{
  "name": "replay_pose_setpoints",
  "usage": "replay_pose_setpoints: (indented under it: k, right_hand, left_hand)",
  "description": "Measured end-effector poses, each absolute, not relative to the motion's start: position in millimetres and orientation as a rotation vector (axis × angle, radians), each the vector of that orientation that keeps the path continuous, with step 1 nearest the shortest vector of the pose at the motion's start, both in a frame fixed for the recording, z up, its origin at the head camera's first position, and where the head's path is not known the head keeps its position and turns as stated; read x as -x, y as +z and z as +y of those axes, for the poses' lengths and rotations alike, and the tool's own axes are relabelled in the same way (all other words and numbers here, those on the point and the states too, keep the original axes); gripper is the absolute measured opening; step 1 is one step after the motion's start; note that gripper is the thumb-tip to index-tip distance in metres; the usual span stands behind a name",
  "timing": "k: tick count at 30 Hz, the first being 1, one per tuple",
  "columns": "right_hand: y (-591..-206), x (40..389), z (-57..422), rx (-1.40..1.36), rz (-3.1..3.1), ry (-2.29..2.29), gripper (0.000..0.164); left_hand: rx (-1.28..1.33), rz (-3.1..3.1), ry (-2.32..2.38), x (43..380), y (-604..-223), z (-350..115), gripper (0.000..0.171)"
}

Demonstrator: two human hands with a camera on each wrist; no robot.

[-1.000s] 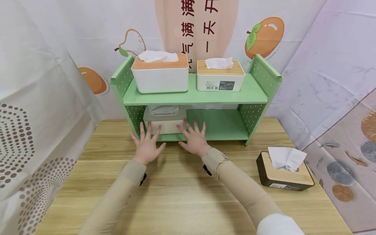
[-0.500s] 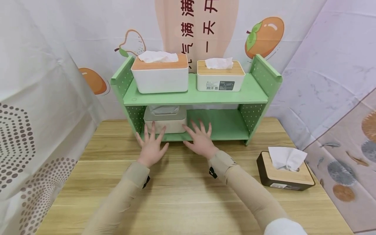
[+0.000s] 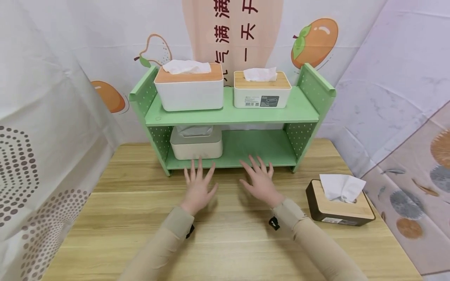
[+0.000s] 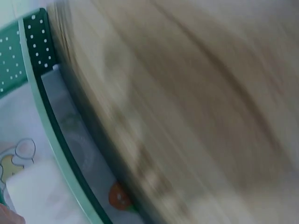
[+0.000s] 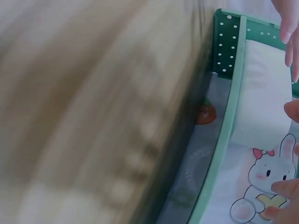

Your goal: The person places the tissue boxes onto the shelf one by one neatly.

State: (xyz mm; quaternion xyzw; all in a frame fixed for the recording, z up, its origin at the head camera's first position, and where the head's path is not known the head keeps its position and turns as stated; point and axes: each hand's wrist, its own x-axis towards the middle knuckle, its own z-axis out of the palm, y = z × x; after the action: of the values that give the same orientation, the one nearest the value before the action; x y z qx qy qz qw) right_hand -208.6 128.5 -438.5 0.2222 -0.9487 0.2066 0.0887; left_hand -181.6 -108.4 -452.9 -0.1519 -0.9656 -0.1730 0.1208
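On the lower tier of the green two-tier shelf point(image 3: 260, 152), at its left end, stands a cream tissue box point(image 3: 197, 150) with a grey lid and a tissue in its slot. My left hand point(image 3: 197, 192) is over the table just in front of that box, fingers spread and holding nothing. To the right, in front of the lower tier's middle, my right hand point(image 3: 261, 185) is also spread with nothing in it. In the right wrist view the box point(image 5: 262, 93) shows as a pale block, with fingers point(image 5: 292, 28) at the right edge.
A large white tissue box point(image 3: 190, 95) and a smaller white tissue box point(image 3: 260, 97) with wooden lids sit on the upper tier. A black tissue box point(image 3: 342, 212) stands at the table's point(image 3: 140, 218) right. Printed cloth point(image 3: 116, 35) hangs behind.
Both hands have moved back from the cream tissue box, toward me and to the right, fingers still spread. The box stays at the left end of the lower tier.
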Motion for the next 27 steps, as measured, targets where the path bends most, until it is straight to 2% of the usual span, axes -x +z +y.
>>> replay_pose_setpoints:
  k: [16, 27]
  right_hand:
    - [-453, 191, 173, -0.531, -2.714, 0.730, 0.059]
    - [-451, 185, 239, -0.420, -2.608, 0.765, 0.058]
  left_hand:
    - [0.564, -2.849, -0.623, 169, -469, -65, 0.070]
    - [0.612, -2.885, -0.648, 171, -469, -39, 0.071]
